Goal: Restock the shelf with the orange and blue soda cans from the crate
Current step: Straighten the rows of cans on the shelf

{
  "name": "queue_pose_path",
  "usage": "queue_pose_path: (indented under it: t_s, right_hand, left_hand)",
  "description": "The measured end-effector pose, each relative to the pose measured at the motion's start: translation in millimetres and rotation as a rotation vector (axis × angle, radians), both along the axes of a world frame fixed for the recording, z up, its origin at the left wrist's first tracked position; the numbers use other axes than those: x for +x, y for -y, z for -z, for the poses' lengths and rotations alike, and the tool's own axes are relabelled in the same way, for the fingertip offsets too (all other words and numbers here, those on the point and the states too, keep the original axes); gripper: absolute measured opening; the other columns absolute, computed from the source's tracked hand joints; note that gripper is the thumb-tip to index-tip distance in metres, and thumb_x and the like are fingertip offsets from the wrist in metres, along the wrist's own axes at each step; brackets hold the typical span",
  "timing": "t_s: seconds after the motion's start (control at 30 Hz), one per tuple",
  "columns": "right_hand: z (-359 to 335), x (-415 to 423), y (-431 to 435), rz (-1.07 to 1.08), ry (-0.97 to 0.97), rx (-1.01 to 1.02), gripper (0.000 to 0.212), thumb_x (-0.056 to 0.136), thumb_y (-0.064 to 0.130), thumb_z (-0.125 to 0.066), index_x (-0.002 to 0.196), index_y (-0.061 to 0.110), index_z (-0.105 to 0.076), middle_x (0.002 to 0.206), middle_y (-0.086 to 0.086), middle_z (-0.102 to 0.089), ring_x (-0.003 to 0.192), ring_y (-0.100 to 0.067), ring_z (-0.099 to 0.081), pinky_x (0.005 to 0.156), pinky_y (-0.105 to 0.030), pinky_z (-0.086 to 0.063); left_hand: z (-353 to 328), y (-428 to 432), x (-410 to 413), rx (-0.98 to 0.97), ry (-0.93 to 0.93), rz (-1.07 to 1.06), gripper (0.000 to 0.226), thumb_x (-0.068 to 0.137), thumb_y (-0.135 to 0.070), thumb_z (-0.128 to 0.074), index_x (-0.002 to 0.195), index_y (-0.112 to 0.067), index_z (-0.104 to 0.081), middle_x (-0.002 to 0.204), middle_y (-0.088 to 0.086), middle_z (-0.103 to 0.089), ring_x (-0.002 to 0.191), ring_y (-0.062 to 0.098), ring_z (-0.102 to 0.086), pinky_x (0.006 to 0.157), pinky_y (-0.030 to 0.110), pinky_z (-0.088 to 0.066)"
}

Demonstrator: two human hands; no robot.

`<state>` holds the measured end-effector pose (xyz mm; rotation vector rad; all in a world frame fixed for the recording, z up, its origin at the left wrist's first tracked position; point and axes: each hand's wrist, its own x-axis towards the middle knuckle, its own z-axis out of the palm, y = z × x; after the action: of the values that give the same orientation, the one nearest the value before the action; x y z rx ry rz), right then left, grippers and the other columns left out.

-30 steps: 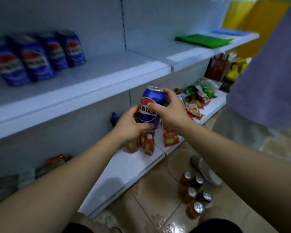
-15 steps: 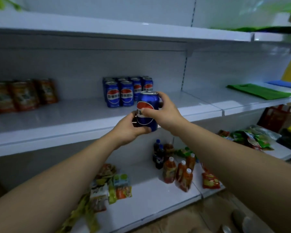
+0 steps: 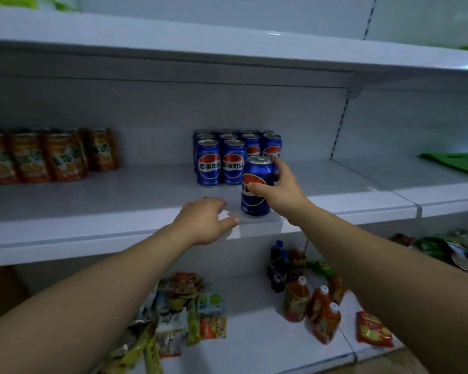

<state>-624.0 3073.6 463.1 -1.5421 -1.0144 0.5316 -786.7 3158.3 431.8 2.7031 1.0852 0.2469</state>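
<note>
Right hand (image 3: 280, 191) grips the blue can (image 3: 254, 203), upright at the shelf's (image 3: 92, 228) front edge, just ahead of the stocked blue cans (image 3: 219, 163) labelled 百事可乐. Left hand (image 3: 204, 220) beside it, fingers (image 3: 214, 203) loose, holding nothing. The orange cans (image 3: 52, 155) stand toward the shelf's left end; print blurred.

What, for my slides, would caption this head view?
Right hand grips a Pepsi can on the shelf front beside stocked Pepsi cans; left hand open nearby.
</note>
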Motion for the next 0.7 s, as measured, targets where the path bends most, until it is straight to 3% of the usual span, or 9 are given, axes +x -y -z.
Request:
queue_pose_path:
  t_s: [0.1,0.2,0.33,0.47,0.7]
  right_hand:
    - [4.6,14.6,-10.7,-0.003,0.003,0.004,0.075,0.079,0.014,-0.076,0.141,0.023,-0.035,0.115,0.006,-0.055,0.107,-0.017,-0.055,0.097,-0.041,-0.047]
    - [9.4,25.7,-18.7,-0.013,0.031,-0.016,0.085,0.078,0.015,-0.077,0.146,0.024,-0.026,0.128,0.000,-0.051,0.116,-0.020,-0.054,0.103,-0.046,-0.045]
    - [20.7,31.6,-24.7,0.075,0.242,-0.083,0.102,0.072,0.023,-0.082,0.149,0.030,-0.015,0.141,-0.003,-0.034,0.123,-0.019,-0.045,0.103,-0.041,-0.042]
    - [22.8,44.5,-34.8,0.065,0.168,-0.033,0.087,0.078,0.016,-0.078,0.145,0.027,-0.024,0.136,-0.002,-0.048,0.121,-0.019,-0.051,0.097,-0.037,-0.045]
    - [30.5,65.1,-62.0,0.134,0.228,-0.044,0.063,0.087,0.020,-0.070,0.140,0.019,-0.035,0.137,-0.006,-0.052,0.125,-0.027,-0.051,0.096,-0.037,-0.046]
  left_hand:
    - [3.2,-10.9,13.0,0.059,-0.144,-0.015,0.071,0.088,-0.070,-0.025,0.145,-0.029,-0.032,0.154,-0.002,-0.029,0.139,0.023,-0.028,0.112,0.053,-0.021]
    - [7.9,-15.2,20.6,0.015,-0.219,-0.059,0.074,0.088,-0.072,-0.019,0.150,-0.033,-0.018,0.160,-0.003,-0.011,0.146,0.024,-0.010,0.114,0.058,-0.007]
    - [14.9,-13.9,22.9,0.045,-0.221,-0.085,0.074,0.087,-0.073,-0.013,0.151,-0.036,-0.010,0.161,-0.006,-0.004,0.147,0.021,-0.003,0.114,0.059,-0.005]
    - [16.7,-12.8,23.5,0.079,-0.207,-0.097,0.072,0.087,-0.073,-0.012,0.150,-0.037,-0.012,0.161,-0.006,-0.006,0.147,0.021,-0.006,0.115,0.057,-0.007]
    - [16.9,-10.7,24.0,0.103,-0.202,-0.099,0.073,0.087,-0.073,-0.013,0.150,-0.035,-0.013,0.160,-0.006,-0.008,0.147,0.019,-0.008,0.115,0.055,-0.009]
